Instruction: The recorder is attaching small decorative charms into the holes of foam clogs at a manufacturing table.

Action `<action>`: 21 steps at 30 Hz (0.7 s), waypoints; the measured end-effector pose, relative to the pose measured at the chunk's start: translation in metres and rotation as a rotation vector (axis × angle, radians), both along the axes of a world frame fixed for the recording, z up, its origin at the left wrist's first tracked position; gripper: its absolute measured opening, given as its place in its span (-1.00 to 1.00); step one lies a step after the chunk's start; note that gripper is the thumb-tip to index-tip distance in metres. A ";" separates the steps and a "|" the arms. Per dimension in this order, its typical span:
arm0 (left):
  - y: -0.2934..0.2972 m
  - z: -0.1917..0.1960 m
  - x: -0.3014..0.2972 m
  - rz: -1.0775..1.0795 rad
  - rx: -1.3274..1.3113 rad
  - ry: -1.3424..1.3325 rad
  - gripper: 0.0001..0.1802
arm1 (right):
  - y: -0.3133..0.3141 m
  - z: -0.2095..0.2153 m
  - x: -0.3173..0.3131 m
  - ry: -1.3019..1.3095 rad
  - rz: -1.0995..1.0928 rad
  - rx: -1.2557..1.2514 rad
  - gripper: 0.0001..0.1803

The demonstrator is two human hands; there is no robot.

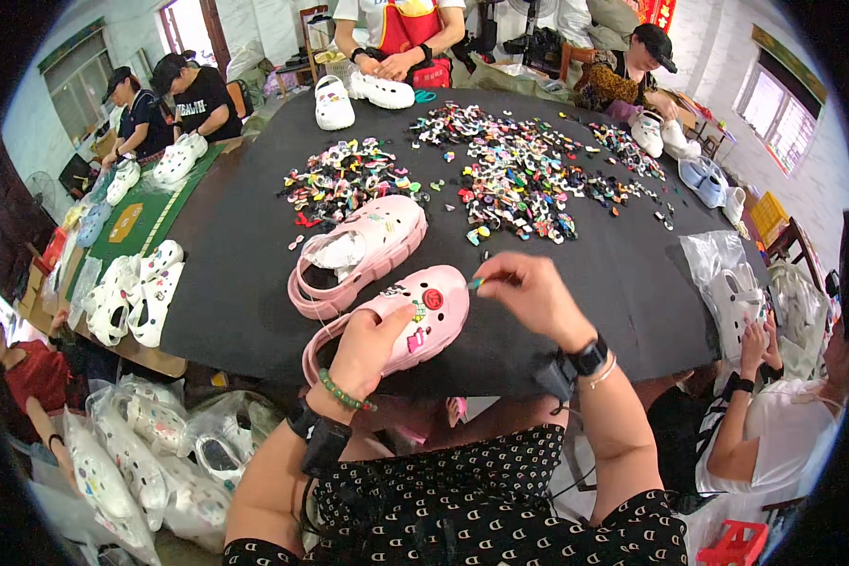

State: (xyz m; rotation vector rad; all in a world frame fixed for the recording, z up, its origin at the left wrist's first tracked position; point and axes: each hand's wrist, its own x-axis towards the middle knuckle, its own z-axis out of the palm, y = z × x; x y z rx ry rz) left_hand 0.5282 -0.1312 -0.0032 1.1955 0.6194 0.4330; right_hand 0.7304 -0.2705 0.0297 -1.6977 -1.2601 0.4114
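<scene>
1. I am steadying a pink clog [415, 316] with my left hand [368, 349], fingers curled around its near side and heel strap, holding it at the near edge of the black table [236, 283].
2. My right hand [528, 292] is hovering just beside the clog's toe, thumb and forefinger pressed together on a small charm [477, 282]; its shape is too small for me to tell.
3. The clog in my grip is already carrying several charms on its upper, a round red one among them, yet I am judging that bare holes remain, so this shoe looks partly dressed.
4. A second pink clog [363, 247] is lying just behind the first, stuffed with white paper and showing only a few pale charms; I am reckoning it is less far along.
5. Heaps of loose coloured charms [509, 174] are lying spread across the middle of the table, well apart from my hands.
6. Other people are sitting around the table with white clogs [335, 104] in front of them, and bagged white clogs [132, 453] are lying low on my left.
</scene>
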 end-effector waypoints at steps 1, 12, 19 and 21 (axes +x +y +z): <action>-0.001 0.000 0.002 0.008 0.004 -0.004 -0.67 | -0.003 -0.007 -0.010 -0.042 0.043 0.045 -0.85; -0.001 -0.011 0.000 -0.022 0.039 -0.062 -0.70 | 0.007 -0.034 -0.069 -0.314 0.016 0.142 -0.86; -0.007 -0.006 -0.002 -0.018 0.049 -0.100 -0.72 | 0.009 -0.031 -0.072 -0.303 -0.030 0.076 -0.87; -0.004 -0.008 -0.003 -0.041 0.119 -0.064 -0.69 | 0.010 -0.029 -0.072 -0.277 -0.033 0.088 -0.88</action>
